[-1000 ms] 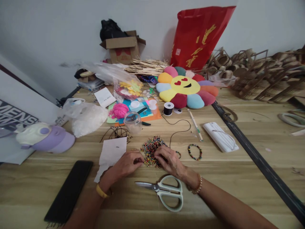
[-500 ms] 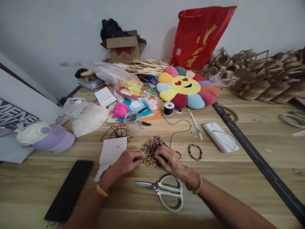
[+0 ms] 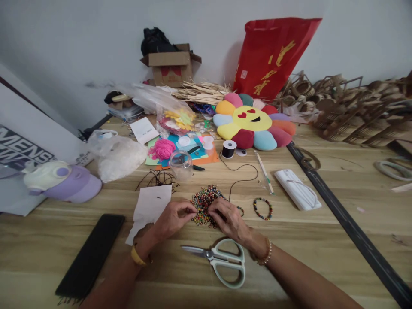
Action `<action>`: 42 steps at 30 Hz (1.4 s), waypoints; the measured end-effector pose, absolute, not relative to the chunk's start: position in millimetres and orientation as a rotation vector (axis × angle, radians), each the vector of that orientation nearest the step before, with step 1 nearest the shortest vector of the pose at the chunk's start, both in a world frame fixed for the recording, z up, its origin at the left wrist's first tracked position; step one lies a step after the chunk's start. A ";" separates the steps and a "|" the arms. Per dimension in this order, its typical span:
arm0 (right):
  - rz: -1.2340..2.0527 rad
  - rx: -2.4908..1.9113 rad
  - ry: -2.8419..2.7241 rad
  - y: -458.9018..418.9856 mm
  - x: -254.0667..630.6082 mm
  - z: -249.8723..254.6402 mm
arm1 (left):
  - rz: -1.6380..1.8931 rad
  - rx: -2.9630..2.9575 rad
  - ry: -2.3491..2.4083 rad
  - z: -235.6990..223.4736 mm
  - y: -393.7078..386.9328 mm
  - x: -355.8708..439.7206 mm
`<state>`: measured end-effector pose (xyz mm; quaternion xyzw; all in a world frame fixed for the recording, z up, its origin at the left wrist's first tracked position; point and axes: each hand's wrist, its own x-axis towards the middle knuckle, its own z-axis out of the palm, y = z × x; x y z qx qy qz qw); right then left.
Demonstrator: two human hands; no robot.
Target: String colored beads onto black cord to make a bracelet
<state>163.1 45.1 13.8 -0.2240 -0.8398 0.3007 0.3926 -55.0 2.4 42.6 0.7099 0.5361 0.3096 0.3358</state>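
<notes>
A loose pile of small multicoloured beads [image 3: 206, 198] lies on the wooden table between my hands. At its left edge, my left hand [image 3: 175, 219] has thumb and forefinger closed in a pinch; anything between them is too small to name. My right hand [image 3: 228, 218] pinches over the pile's right side, its fingertips hiding what they grip. Black cord [image 3: 246, 166] runs from a spool [image 3: 228, 148] down behind that hand, where a short beaded strand [image 3: 240, 210] shows. Further right rests a beaded bracelet [image 3: 263, 209]. Scissors [image 3: 214, 259] lie partly spread below my hands.
White paper [image 3: 151, 208] and a black phone-like slab [image 3: 92, 255] lie left. Behind the beads stand a clear jar [image 3: 180, 165] and pink yarn [image 3: 162, 149]. A flower cushion [image 3: 252, 119], a white wrapped-cord block [image 3: 298, 189] and woven baskets [image 3: 347, 109] lie farther out.
My left fingertips have shifted slightly right at the beads, with a wider gap behind the pinch. My right hand stays almost in place. The view has tilted a little.
</notes>
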 end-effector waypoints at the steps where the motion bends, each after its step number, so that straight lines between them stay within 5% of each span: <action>1: 0.762 -0.566 -2.134 45.1 163.0 13.8 | 0.831 1.791 1.399 41.6 2.0 -53.9; 20: 0.779 -0.580 -2.174 43.6 163.1 8.8 | 0.920 1.216 1.189 15.4 4.1 -44.6; 42: 0.721 -0.558 -2.273 41.3 158.8 14.8 | 0.868 1.242 1.151 13.5 4.3 -45.4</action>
